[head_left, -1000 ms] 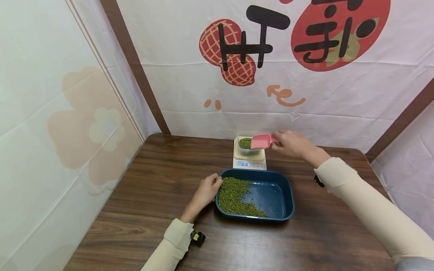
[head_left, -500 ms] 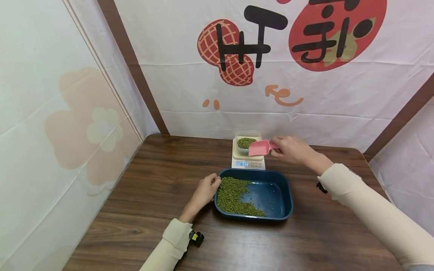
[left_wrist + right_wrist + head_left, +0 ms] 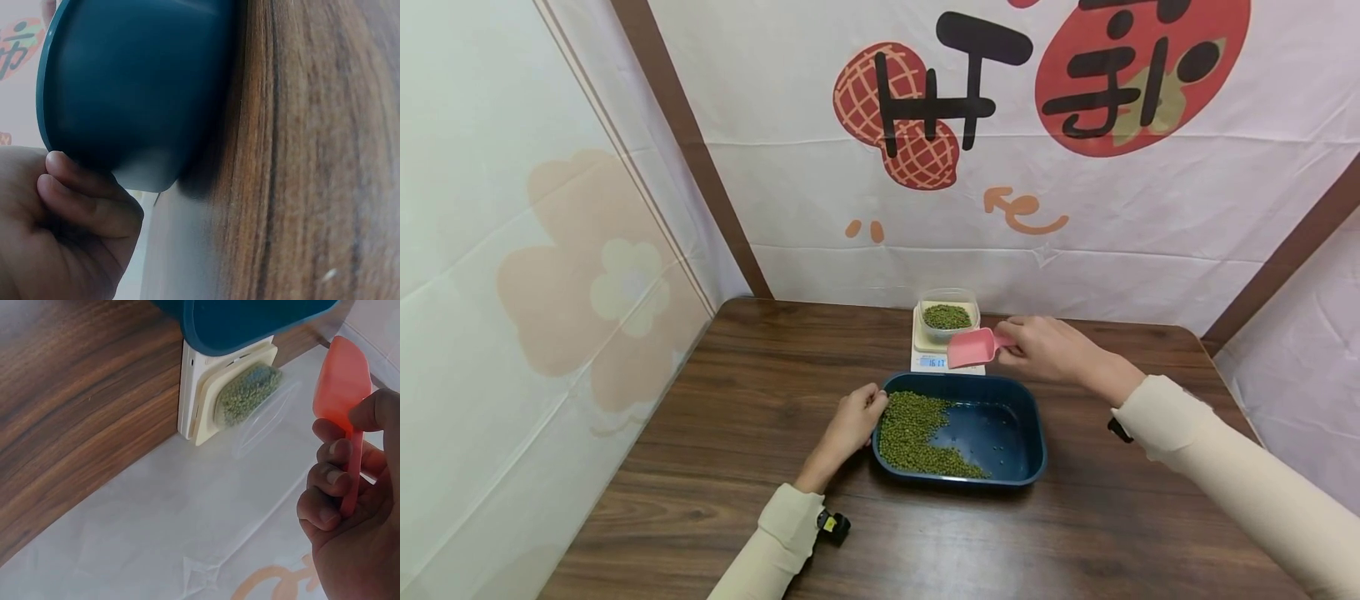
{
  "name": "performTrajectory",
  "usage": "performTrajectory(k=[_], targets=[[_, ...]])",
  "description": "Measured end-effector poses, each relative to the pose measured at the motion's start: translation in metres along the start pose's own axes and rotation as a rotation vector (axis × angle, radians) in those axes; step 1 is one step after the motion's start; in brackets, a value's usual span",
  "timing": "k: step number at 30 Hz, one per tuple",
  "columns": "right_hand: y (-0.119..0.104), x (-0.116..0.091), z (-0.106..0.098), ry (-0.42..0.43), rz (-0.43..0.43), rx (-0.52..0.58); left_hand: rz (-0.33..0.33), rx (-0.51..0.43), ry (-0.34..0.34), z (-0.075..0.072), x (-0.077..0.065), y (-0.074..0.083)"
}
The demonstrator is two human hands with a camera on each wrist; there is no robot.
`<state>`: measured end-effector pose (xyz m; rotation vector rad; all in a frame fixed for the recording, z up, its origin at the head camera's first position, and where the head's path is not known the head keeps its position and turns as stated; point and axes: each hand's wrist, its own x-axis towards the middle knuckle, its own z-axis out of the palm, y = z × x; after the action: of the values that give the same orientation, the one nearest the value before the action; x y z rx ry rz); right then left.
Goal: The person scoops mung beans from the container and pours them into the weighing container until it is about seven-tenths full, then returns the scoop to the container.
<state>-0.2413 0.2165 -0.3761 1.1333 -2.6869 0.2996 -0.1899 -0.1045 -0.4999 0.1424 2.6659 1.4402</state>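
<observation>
My left hand (image 3: 852, 423) grips the left rim of a dark blue tray (image 3: 1040, 454), its fingers curled at the wall in the left wrist view. Green mung beans (image 3: 913, 437) lie heaped along the tray's left side, with a few loose ones further right. My right hand (image 3: 1048, 348) holds a small pink scoop (image 3: 972, 347) by its handle, above the front of a white kitchen scale (image 3: 921, 342). No beans show in the scoop. On the scale stands a clear plastic container (image 3: 949, 333) with mung beans (image 3: 947, 317) in it. Part of the scale's front is hidden by the scoop.
All of it stands on a brown wooden table (image 3: 730, 392). The scale sits directly behind the tray, near the table's back edge. A printed cloth (image 3: 820, 275) hangs behind the table, and another light cloth (image 3: 617, 358) hangs at the left.
My right hand has drawn the scoop back from over the clear container toward the tray, uncovering the beans in the container. My left hand has stayed on the tray's rim.
</observation>
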Motion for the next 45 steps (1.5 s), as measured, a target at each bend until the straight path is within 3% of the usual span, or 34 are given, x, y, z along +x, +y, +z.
performTrajectory(k=[25,36,45], targets=[[-0.018,-0.029,0.011,-0.092,-0.020,-0.020,-0.001,0.019,0.015,0.000,-0.002,0.001],[-0.020,-0.047,0.011,-0.083,-0.033,-0.046,0.044,0.024,-0.030,-0.006,0.000,0.005],[-0.022,-0.063,0.012,-0.113,-0.018,-0.050,0.086,0.092,-0.080,-0.010,0.005,0.004]])
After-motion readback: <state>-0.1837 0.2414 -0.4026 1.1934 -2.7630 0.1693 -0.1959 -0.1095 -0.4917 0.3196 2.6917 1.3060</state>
